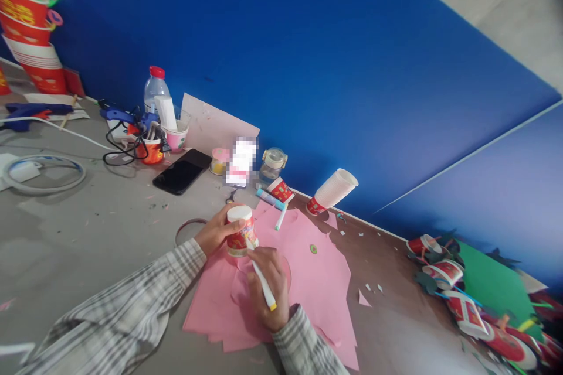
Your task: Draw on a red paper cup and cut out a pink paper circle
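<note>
My left hand [219, 231] is wrapped round a red printed paper cup [241, 241], which stands upside down with its white base on top. In my right hand [271, 287] is a white marker pen [265, 288] with a yellow end; its tip points at the cup's side and seems to touch it. Beneath both hands lie sheets of pink paper [314, 304] with ragged, cut edges. Between the cup and my right hand, a loose curled piece of pink paper [241, 284] shows in part.
Beyond the pink paper are a glue stick [270, 199], another marker [281, 217], a small red cup [280, 190], a glass jar [272, 165] and stacked paper cups [333, 190]. A black phone [183, 171] lies left. Decorated cups [464, 312] crowd the right, before a blue partition [308, 58].
</note>
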`<state>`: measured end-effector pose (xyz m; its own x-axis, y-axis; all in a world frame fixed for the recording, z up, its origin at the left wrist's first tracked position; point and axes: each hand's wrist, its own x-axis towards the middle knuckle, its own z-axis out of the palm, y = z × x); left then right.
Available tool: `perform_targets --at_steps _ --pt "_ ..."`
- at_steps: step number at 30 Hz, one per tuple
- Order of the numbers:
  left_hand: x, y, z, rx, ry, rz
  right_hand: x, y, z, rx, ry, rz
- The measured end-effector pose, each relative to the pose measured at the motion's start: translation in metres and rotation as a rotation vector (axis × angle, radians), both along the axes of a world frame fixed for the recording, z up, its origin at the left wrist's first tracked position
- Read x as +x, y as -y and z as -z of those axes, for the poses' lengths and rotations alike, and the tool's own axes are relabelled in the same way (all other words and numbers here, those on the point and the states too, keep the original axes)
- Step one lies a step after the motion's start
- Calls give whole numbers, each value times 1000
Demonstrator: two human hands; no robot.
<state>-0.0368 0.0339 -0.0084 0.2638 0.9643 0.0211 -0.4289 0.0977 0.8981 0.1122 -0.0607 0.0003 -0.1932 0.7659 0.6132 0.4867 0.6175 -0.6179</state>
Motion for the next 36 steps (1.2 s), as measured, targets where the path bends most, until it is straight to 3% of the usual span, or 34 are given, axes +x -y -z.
perform_targets --at_steps 36 --pt "1 0 -3 -23 37 -28 0 2 0 15 25 -3"
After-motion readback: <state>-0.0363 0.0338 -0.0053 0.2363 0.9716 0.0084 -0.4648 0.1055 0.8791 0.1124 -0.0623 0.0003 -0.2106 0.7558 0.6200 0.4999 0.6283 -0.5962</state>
